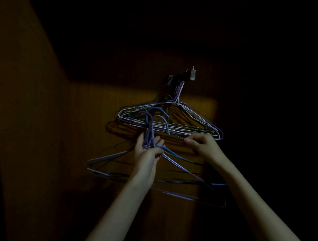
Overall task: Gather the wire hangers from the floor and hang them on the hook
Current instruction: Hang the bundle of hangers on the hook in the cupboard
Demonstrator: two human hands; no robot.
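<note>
The left hand [148,153] gripped a bundle of wire hangers [179,166] by their necks, hook ends up and long bars level. The right hand [203,144] pinched a wire beside it, fingers curled. Above both, hung hangers [173,121] rested on the wall hook [183,78] against a wooden panel [91,120].

Both bare arms reach up and away, side by side. The left hand [148,153] points fingers upward, its grip curled round a thin bundle. The right hand [202,144], just right of it, seems loosely curled, fingertips pointing left; dimness hides its hold.
</note>
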